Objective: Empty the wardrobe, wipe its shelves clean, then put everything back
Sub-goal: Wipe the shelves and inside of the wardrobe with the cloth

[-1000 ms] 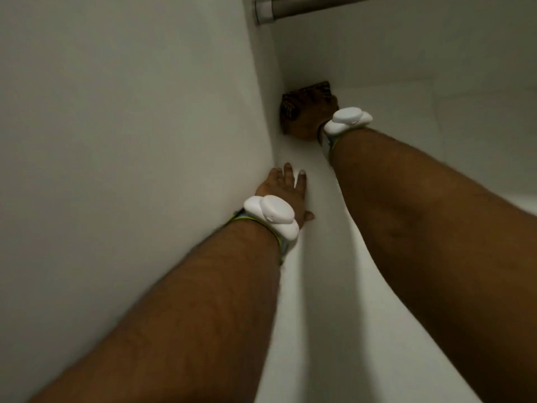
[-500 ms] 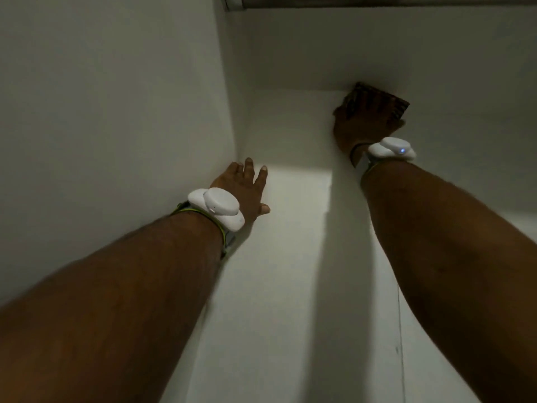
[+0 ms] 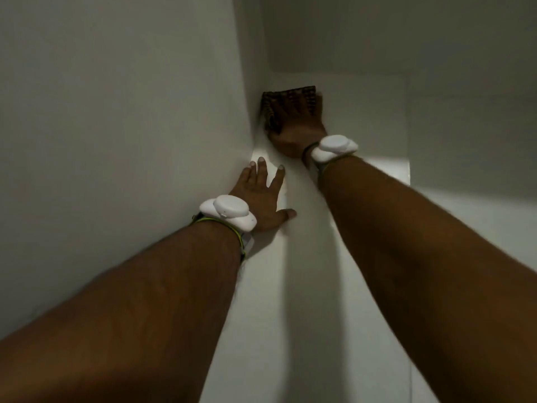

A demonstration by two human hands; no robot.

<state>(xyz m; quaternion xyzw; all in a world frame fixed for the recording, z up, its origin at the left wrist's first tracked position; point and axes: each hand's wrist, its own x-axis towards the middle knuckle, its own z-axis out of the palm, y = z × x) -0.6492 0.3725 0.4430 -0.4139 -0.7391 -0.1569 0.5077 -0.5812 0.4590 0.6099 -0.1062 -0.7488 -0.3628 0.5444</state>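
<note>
Both arms reach into a white wardrobe compartment. My right hand point(image 3: 296, 128) lies flat on a dark patterned cloth point(image 3: 283, 96), pressing it onto the white shelf point(image 3: 372, 117) at the back left corner, against the side wall. The cloth shows only beyond and left of the fingers. My left hand point(image 3: 261, 196) rests on the shelf nearer to me, fingers spread and straight, right beside the left side wall point(image 3: 130, 126). It holds nothing. Each wrist carries a white band device.
The white back wall point(image 3: 392, 33) rises behind the cloth. A seam in the shelf surface point(image 3: 409, 158) runs front to back on the right. Nothing else lies on the visible part of the shelf.
My right hand has slid the cloth left along the back of the shelf into the corner, after being further right half a second ago. My left hand has stayed planted by the side wall.
</note>
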